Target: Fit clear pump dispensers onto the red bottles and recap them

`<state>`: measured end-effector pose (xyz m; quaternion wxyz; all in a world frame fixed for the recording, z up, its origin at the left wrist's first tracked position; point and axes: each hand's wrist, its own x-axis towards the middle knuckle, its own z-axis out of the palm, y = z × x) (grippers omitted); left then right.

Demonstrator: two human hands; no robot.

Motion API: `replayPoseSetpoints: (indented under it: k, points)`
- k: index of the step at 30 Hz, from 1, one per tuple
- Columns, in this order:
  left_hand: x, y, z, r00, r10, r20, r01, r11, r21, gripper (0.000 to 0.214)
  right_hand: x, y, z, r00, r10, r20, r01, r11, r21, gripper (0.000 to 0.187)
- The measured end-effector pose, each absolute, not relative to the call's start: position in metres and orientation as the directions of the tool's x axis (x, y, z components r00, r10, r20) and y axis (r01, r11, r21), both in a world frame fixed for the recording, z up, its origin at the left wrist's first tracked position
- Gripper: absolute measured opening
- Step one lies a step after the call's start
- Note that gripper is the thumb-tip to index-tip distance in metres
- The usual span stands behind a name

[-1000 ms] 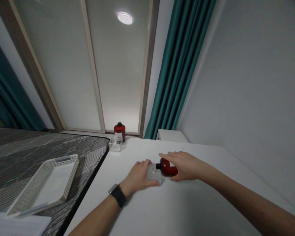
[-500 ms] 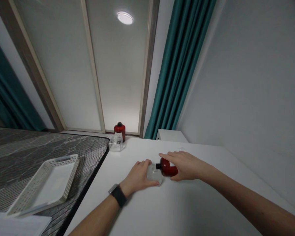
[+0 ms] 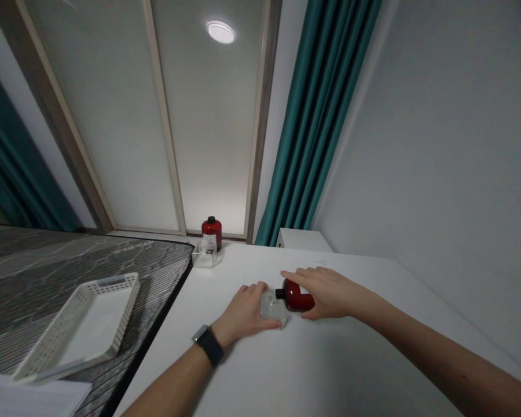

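On the white table a small red bottle with a black cap lies on its side. My right hand is wrapped over its body, fingers stretched across the top. Next to the cap sits a small clear plastic box. My left hand holds this box from the left side, fingers curled round it. A dark watch is on my left wrist.
A second red bottle stands upright at the table's far edge behind a clear box. A white perforated tray lies on the dark marbled surface at the left. Teal curtains hang behind, beside a white cabinet.
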<state>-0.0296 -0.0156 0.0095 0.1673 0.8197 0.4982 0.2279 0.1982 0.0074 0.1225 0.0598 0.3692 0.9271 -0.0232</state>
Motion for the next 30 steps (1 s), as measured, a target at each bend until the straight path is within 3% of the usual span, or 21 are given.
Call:
replayPoseSetpoints:
  k: [30]
  points:
    - [-0.0295,-0.0152,0.0086,0.398,0.891,0.217,0.741,-0.452,0.496,0.066,0.1976,0.0072,0.1243,-0.724,0.678,-0.127,0.682,0.731,0.020,0.088]
